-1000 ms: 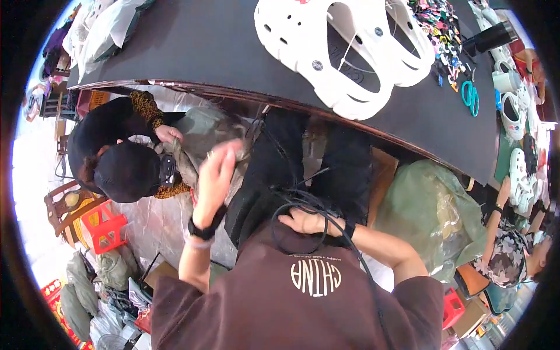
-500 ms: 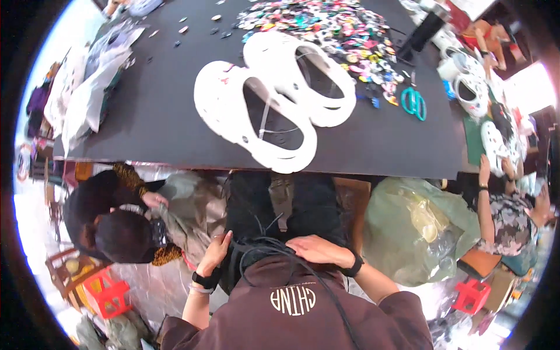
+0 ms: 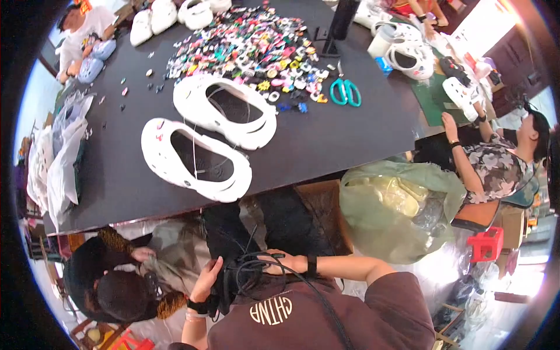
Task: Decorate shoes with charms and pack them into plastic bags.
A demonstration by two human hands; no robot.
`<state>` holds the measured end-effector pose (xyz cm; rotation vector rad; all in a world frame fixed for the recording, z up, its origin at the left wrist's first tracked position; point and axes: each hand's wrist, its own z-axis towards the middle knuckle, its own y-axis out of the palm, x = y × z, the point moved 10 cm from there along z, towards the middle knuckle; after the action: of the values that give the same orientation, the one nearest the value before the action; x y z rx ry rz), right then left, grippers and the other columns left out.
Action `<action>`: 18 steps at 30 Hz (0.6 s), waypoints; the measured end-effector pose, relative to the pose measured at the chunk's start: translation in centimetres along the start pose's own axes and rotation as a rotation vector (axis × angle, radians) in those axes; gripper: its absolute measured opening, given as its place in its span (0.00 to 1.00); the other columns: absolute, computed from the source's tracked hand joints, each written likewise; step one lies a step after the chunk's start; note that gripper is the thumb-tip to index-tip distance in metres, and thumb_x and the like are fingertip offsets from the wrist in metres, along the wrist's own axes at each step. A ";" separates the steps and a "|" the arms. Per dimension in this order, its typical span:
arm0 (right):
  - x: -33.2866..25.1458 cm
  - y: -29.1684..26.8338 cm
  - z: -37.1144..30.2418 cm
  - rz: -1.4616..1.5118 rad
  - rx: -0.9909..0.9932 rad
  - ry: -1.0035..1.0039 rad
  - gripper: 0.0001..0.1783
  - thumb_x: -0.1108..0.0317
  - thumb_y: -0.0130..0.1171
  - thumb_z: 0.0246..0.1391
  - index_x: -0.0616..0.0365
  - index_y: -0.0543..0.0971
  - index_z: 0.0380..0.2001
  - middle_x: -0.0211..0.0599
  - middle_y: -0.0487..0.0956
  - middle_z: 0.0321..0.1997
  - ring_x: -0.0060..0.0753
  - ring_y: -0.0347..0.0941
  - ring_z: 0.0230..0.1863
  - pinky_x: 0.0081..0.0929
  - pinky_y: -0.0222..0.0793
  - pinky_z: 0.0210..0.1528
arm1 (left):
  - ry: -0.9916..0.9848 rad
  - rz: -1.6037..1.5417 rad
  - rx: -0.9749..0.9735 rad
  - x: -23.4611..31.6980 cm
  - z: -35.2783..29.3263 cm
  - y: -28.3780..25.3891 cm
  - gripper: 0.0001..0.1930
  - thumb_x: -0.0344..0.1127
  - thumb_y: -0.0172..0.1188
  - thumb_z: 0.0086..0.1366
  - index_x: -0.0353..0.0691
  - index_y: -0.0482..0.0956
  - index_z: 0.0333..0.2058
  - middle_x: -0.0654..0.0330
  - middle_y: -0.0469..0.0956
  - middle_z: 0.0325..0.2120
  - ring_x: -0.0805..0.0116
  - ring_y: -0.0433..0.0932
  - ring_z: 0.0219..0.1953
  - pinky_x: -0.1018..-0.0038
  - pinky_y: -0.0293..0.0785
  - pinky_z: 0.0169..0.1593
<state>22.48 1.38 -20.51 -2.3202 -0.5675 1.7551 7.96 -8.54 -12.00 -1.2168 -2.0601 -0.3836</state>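
My left hand (image 3: 206,280) is at my lap beside a bundle of black cables (image 3: 252,269), its visible fingers straight and pointing up. Across the bundle, my right hand (image 3: 284,262) reaches in from the right, with its fingers partly covered by cable loops. Whether it grips anything is hidden. Beyond my lap, a pair of white clogs (image 3: 153,139) joined by a thin clear tie lies on the dark table (image 3: 326,143), close to its near edge. Neither hand touches the clogs.
A heap of colourful small charms (image 3: 251,49) covers the table's far middle, with teal-handled scissors (image 3: 346,93) to its right. Plastic bags (image 3: 61,154) lie at the left edge. A green sack (image 3: 373,224) stands right of my legs. Co-workers sit left, right and far left.
The view has swung right, so the table and clogs appear shifted left and tilted. A person at the far left has come into view. Both my hands stay at the cables on my lap.
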 end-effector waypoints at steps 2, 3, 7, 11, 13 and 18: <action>-1.1 -1.8 0.4 -0.037 0.020 -0.027 0.33 0.46 0.48 0.56 0.53 0.62 0.60 0.56 0.63 0.59 0.55 0.61 0.58 0.44 0.59 0.59 | 0.009 -0.033 0.002 0.7 0.3 -0.2 0.27 0.52 0.50 0.65 0.27 0.73 0.41 0.60 0.75 0.36 0.73 0.70 0.40 0.80 0.64 0.45; -2.0 -2.5 0.8 -0.060 0.025 -0.054 0.32 0.46 0.46 0.56 0.54 0.63 0.59 0.58 0.63 0.58 0.57 0.61 0.58 0.45 0.58 0.59 | -0.001 -0.069 0.010 0.9 0.6 -0.5 0.26 0.52 0.51 0.65 0.27 0.73 0.40 0.61 0.75 0.35 0.75 0.70 0.38 0.80 0.64 0.43; -5.9 -7.3 0.2 0.087 0.129 -0.099 0.26 0.52 0.45 0.54 0.59 0.71 0.50 0.61 0.69 0.51 0.56 0.64 0.54 0.44 0.60 0.56 | -0.018 0.085 -0.103 0.4 3.0 -1.4 0.32 0.57 0.50 0.63 0.27 0.72 0.45 0.56 0.75 0.40 0.69 0.71 0.44 0.77 0.63 0.49; -1.3 -2.4 5.5 -0.071 -0.127 0.080 0.23 0.58 0.50 0.52 0.58 0.71 0.49 0.43 0.73 0.51 0.48 0.68 0.52 0.36 0.65 0.51 | -0.089 0.235 -0.149 -10.0 9.4 -4.1 0.43 0.67 0.42 0.60 0.27 0.63 0.55 0.46 0.64 0.56 0.55 0.59 0.61 0.71 0.52 0.62; 3.9 -1.2 5.3 0.300 -0.062 0.039 0.28 0.52 0.52 0.51 0.60 0.70 0.51 0.45 0.73 0.53 0.48 0.68 0.53 0.36 0.65 0.51 | -0.158 0.142 -0.156 -7.4 9.0 -1.7 0.43 0.67 0.42 0.61 0.28 0.62 0.57 0.49 0.64 0.57 0.58 0.58 0.61 0.71 0.50 0.62; -7.3 -7.4 3.1 0.097 -0.170 0.129 0.34 0.47 0.54 0.50 0.62 0.68 0.53 0.51 0.71 0.54 0.44 0.69 0.53 0.36 0.65 0.49 | -0.119 -0.218 -0.291 -4.6 5.1 -0.6 0.39 0.60 0.51 0.61 0.28 0.60 0.58 0.50 0.65 0.56 0.62 0.60 0.60 0.72 0.51 0.62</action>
<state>16.44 4.90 -12.29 -2.5956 -0.6130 1.6394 6.71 -8.95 -18.75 -1.2072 -2.3070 -0.7516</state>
